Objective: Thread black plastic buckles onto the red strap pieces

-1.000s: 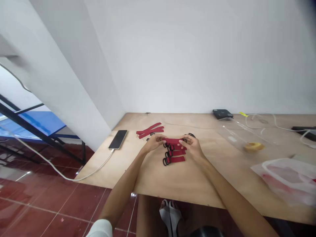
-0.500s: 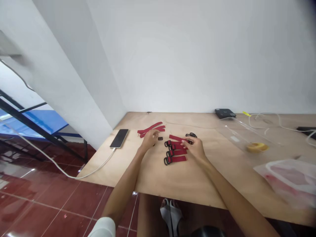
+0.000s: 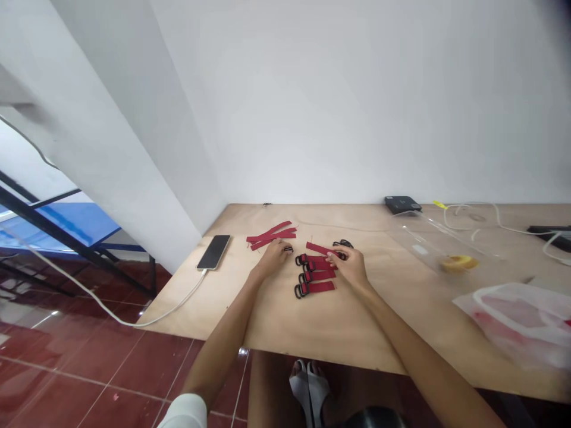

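Note:
My left hand [image 3: 275, 257] is closed at the fingertips on a small black buckle [image 3: 288, 249], just below loose red straps [image 3: 271, 236] that lie crossed on the table. My right hand [image 3: 350, 266] pinches the right end of a red strap [image 3: 319, 248], which points left. Below it, several red straps with black buckles [image 3: 319, 288] lie in a column, the upper ones partly hidden by my right fingers. More black buckles [image 3: 343, 243] rest just behind my right hand.
A phone [image 3: 214, 252] with a white cable lies on the wooden table [image 3: 276, 321] at left. To the right are a black box [image 3: 402, 204], clear plastic with a yellow roll [image 3: 458, 263], and a plastic bag [image 3: 517, 321].
My left hand has moved slightly right and closed on the small black buckle that lay beside it. My right hand still holds its strap. The view has shifted slightly.

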### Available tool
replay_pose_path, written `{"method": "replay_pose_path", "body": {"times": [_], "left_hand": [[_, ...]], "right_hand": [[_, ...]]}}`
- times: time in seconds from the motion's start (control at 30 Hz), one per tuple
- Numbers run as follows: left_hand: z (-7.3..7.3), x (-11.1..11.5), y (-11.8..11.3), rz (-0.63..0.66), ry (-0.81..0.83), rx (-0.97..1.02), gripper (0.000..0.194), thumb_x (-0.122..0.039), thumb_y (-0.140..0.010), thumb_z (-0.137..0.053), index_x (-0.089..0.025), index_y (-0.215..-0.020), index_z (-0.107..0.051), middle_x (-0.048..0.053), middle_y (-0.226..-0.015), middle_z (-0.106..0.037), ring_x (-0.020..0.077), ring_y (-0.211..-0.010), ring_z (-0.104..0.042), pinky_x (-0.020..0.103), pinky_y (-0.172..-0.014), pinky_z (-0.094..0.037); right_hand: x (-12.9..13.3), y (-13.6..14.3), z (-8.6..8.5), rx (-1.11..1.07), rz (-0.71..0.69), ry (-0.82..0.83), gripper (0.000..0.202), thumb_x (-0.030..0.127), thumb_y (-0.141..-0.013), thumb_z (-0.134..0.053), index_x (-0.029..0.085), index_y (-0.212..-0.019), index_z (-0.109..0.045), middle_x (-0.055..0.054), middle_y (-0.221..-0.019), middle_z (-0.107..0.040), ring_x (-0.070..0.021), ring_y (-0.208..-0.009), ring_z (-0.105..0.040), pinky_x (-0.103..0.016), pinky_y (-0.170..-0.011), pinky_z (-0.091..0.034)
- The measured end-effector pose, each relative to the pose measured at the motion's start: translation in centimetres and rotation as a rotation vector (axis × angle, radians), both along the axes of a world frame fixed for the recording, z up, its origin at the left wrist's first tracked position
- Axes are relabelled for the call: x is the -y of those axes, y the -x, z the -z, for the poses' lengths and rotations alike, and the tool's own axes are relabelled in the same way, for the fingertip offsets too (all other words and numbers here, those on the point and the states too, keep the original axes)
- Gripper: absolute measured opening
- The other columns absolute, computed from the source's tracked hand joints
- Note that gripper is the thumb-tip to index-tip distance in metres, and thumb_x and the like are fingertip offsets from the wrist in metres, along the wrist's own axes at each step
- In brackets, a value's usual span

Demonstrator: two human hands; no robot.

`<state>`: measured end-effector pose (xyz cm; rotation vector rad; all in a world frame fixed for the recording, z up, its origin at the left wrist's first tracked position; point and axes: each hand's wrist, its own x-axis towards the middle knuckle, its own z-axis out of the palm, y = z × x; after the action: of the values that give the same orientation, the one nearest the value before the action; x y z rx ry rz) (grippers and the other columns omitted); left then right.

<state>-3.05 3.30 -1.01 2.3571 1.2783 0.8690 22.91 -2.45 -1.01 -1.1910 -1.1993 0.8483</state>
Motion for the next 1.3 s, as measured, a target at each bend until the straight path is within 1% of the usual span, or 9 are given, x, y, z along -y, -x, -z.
{"method": "replay_pose_path", "body": {"times": [0.17,0.3,0.4,0.47,0.63,0.77,0.97,1.17,1.3], "left_hand": [[-0.7,0.6,-0.9,-0.001,0.104,0.305,0.029,-0.034,-0.095,-0.055,-0.018,-0.115,-0.067,0.012,-0.114,-0.066,0.0224,-0.099,-0.062,0.036,-0.088,-0.051],[-1.4,1.3,-1.9,0.087,0.286,0.524,0.040,-0.045,-0.094,-0.056,-0.013,-0.117,-0.064,0.011,-0.097,-0.070,0.0172,-0.078,-0.064,0.031,-0.074,-0.053],[-1.9,1.8,-2.3,0.113,0.360,0.608,0.043,-0.046,-0.092,-0.059,-0.011,-0.116,-0.063,0.009,-0.093,-0.071,0.0141,-0.070,-0.062,0.030,-0.072,-0.053],[-2.2,2.0,-2.5,0.115,0.389,0.637,0.043,-0.046,-0.091,-0.062,-0.011,-0.116,-0.063,0.009,-0.096,-0.070,0.0137,-0.070,-0.063,0.030,-0.073,-0.054],[-2.5,2.3,-2.7,0.137,0.427,0.667,0.043,-0.046,-0.090,-0.063,-0.013,-0.118,-0.061,0.011,-0.119,-0.063,0.0120,-0.071,-0.065,0.030,-0.072,-0.055],[-2.2,2.2,-2.8,0.143,0.400,0.682,0.042,-0.045,-0.088,-0.066,-0.013,-0.115,-0.061,0.010,-0.111,-0.065,0.0120,-0.071,-0.064,0.029,-0.071,-0.055],[-2.2,2.1,-2.9,0.149,0.331,0.713,0.037,-0.042,-0.086,-0.069,-0.015,-0.109,-0.064,0.012,-0.121,-0.064,0.0154,-0.083,-0.065,0.029,-0.074,-0.055],[-2.4,2.5,-2.9,0.162,0.368,0.687,0.034,-0.040,-0.085,-0.070,-0.016,-0.108,-0.066,0.011,-0.114,-0.067,0.0181,-0.088,-0.067,0.030,-0.076,-0.054],[-2.3,2.6,-2.6,0.188,0.421,0.680,0.035,-0.037,-0.084,-0.072,-0.016,-0.111,-0.067,0.011,-0.117,-0.068,0.0221,-0.103,-0.066,0.032,-0.086,-0.053]], "right_hand": [[0.5,0.7,-0.6,-0.020,-0.046,-0.023,0.038,0.050,-0.068,-0.079,0.016,-0.084,-0.073,-0.009,-0.071,-0.074,-0.0249,-0.060,-0.071,-0.036,-0.058,-0.060],[0.9,1.4,-1.0,-0.057,-0.052,-0.042,0.039,0.051,-0.069,-0.079,0.017,-0.086,-0.072,-0.009,-0.073,-0.074,-0.0247,-0.062,-0.071,-0.038,-0.061,-0.060],[1.3,1.6,-1.4,-0.052,-0.046,-0.053,0.039,0.051,-0.072,-0.077,0.017,-0.089,-0.073,-0.010,-0.078,-0.075,-0.0261,-0.067,-0.072,-0.038,-0.064,-0.061],[1.5,1.7,-1.7,-0.057,-0.044,-0.060,0.038,0.051,-0.072,-0.077,0.017,-0.091,-0.073,-0.011,-0.080,-0.076,-0.0268,-0.070,-0.073,-0.038,-0.065,-0.061],[1.7,1.8,-1.9,-0.041,-0.036,-0.083,0.036,0.048,-0.074,-0.076,0.017,-0.091,-0.073,-0.011,-0.082,-0.076,-0.0277,-0.072,-0.074,-0.038,-0.066,-0.062],[1.7,1.9,-1.6,0.004,-0.032,-0.101,0.032,0.046,-0.077,-0.074,0.017,-0.091,-0.074,-0.010,-0.079,-0.076,-0.0271,-0.070,-0.074,-0.037,-0.064,-0.062],[1.8,2.1,-1.2,0.024,-0.033,-0.154,0.027,0.040,-0.079,-0.073,0.016,-0.092,-0.075,-0.009,-0.083,-0.076,-0.0261,-0.071,-0.074,-0.037,-0.065,-0.063],[1.9,2.0,-1.1,0.079,-0.074,-0.186,0.021,0.037,-0.083,-0.070,0.019,-0.093,-0.076,-0.008,-0.087,-0.076,-0.0253,-0.077,-0.074,-0.036,-0.071,-0.061],[1.8,1.8,-1.4,0.105,-0.097,-0.193,0.020,0.036,-0.083,-0.070,0.018,-0.090,-0.075,-0.008,-0.087,-0.076,-0.0244,-0.078,-0.073,-0.036,-0.074,-0.060]]}}
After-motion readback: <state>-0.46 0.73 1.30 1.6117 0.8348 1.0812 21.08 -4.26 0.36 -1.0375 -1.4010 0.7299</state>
